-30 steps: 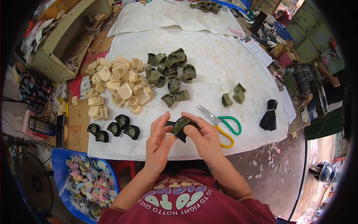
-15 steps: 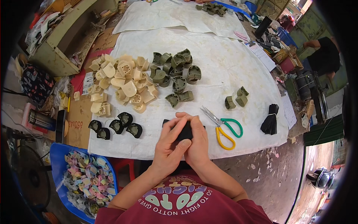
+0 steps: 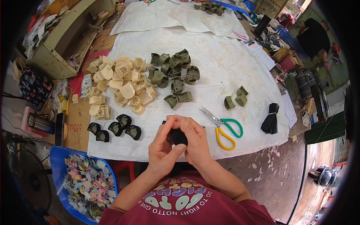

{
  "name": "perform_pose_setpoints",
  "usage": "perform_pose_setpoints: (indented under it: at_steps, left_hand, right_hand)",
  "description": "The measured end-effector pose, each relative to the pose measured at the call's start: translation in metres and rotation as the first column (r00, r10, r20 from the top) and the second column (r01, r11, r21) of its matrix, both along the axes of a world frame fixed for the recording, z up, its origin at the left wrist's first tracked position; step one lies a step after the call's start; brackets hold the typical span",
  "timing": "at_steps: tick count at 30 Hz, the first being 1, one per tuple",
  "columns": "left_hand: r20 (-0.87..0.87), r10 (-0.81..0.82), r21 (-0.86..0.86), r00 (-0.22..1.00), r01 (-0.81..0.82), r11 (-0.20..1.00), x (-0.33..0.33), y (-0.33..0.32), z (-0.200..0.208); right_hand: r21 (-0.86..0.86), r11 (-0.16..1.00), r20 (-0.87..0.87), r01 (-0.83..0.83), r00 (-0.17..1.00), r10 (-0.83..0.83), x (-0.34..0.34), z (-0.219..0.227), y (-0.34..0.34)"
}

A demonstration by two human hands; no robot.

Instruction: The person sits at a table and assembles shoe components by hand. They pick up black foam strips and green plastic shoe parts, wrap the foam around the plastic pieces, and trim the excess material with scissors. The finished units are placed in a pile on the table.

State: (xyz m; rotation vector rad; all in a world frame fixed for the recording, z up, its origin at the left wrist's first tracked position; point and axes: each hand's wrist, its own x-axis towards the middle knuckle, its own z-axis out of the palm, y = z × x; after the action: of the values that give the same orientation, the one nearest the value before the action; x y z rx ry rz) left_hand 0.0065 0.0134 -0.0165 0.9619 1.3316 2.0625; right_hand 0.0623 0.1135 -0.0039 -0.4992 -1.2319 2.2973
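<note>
Both hands are close to my body at the table's near edge, wrapped round a black-covered block heel (image 3: 179, 137). My left hand (image 3: 162, 149) is curled on its left side with the thumb along its near face. My right hand (image 3: 196, 143) cups the other side, fingertips meeting the left ones over the top. Fingers hide much of the heel. Dark edges of something black show behind the hands. To the left lie several black-covered heels (image 3: 123, 120). Right of my hands, scissors (image 3: 221, 125) with one green and one yellow handle lie with blades parted.
Farther off are a pile of beige heels (image 3: 128, 90), several olive-green heels (image 3: 177, 84) and a small olive group (image 3: 240, 96). A tied black strip bundle (image 3: 270, 119) lies on the right. A blue basin (image 3: 56, 161) of colourful scraps stands lower left. Another person (image 3: 314, 37) bends at upper right.
My fingers have shifted on the black heel, the right ones now arching over its top. The person at upper right has moved further into view.
</note>
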Motion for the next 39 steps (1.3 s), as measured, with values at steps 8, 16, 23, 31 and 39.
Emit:
perform_pose_setpoints:
  at_steps: [8,16,23,31,39]
  left_hand:
    - [0.384,-0.072,0.155,0.921,0.012,0.988,0.004,-0.001,0.002]
    - [0.402,-0.053,0.163,0.914,-0.015,0.987,0.005,0.000,-0.006]
    - [0.628,-0.154,0.196,0.763,0.037,0.980,0.003,-0.005,-0.002]
    - [0.701,-0.363,0.366,0.614,0.127,0.922,-0.008,-0.006,-0.001]
    - [0.680,-0.352,0.303,0.643,0.191,0.934,-0.013,-0.010,0.004]
  right_hand:
    - [-0.030,0.999,-0.053,-0.037,0.998,0.035,0.009,0.011,0.006]
    - [0.042,0.992,-0.015,-0.116,0.993,0.116,0.009,-0.008,0.010]
    - [0.902,0.431,0.044,0.006,0.993,-0.106,0.016,-0.006,0.009]
    - [0.457,0.865,0.010,-0.206,0.974,0.226,0.020,-0.002,0.019]
    - [0.376,0.867,0.132,-0.327,0.945,0.299,0.018,-0.003,0.041]
